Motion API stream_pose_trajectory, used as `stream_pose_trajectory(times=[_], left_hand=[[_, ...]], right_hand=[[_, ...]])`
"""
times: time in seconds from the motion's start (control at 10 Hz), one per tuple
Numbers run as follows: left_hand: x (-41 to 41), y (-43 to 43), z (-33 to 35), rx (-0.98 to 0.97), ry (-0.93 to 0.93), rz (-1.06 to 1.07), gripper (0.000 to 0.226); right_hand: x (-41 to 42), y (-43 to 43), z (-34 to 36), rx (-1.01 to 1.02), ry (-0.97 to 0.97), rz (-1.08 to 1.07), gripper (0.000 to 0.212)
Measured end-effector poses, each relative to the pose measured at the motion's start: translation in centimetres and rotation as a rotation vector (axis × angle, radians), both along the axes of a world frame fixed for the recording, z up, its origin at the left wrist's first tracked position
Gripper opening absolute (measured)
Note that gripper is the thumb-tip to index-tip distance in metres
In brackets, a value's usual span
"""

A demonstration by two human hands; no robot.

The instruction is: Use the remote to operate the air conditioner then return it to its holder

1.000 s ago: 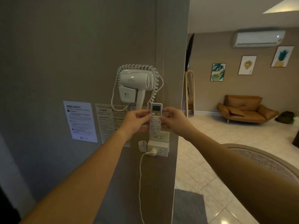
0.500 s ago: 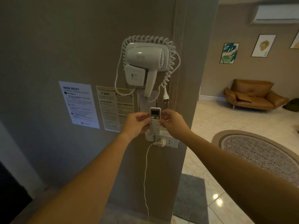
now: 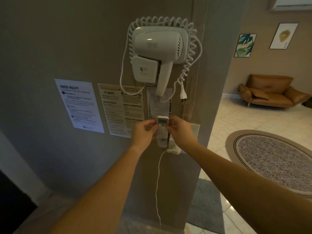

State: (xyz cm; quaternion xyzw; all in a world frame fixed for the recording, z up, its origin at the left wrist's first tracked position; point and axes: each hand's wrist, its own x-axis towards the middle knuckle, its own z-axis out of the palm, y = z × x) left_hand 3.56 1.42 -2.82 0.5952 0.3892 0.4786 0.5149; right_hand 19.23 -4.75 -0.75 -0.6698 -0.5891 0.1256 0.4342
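A small white remote [image 3: 162, 126] with a grey screen and pale buttons stands upright against the grey wall, below the hair dryer. Its lower end sits in a white holder [image 3: 162, 143] on the wall. My left hand [image 3: 144, 133] pinches the remote's left edge. My right hand [image 3: 180, 130] pinches its right edge. Only the bottom corner of the white air conditioner [image 3: 290, 4] shows, at the top right on the far wall.
A white wall-mounted hair dryer [image 3: 158, 48] with a coiled cord hangs above the remote. Printed notices [image 3: 79, 105] are stuck on the wall to the left. A white plug [image 3: 173, 151] and cord hang below. A brown sofa [image 3: 270, 92] and round rug [image 3: 276, 159] lie to the right.
The view has moved closer to the wall and tilted down. Both hands have lowered the remote along the wall, so its lower end now sits in the holder.
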Motion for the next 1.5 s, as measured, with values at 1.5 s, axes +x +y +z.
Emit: stream_pose_trajectory(times=[1.5], left_hand=[[-0.2, 0.6, -3.9, -0.043, 0.316, 0.128, 0.032]], right_hand=[[0.4, 0.1, -1.2, -0.208, 0.094, -0.074, 0.039]])
